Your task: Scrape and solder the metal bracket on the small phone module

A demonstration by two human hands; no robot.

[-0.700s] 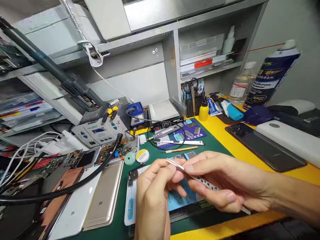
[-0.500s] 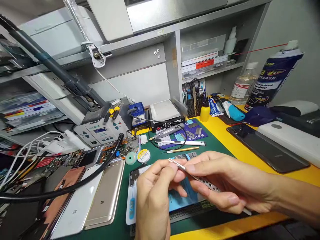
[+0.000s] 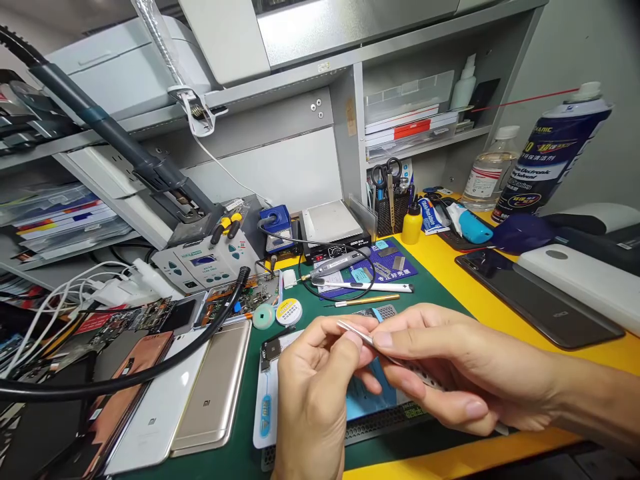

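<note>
Over the green mat: tool in both hands, tip up-L

Long axis runs diag., tip to upper L, butt low R past R hand. L hand pinches nr tip; R hand pinches shaft btwn thumb & fingers, forearm in from R edge. Hands block much of blue sheet below. Brush just beyond; gold phone to L, hose crossing its corner; black phone R on yellow tabletop.
</note>
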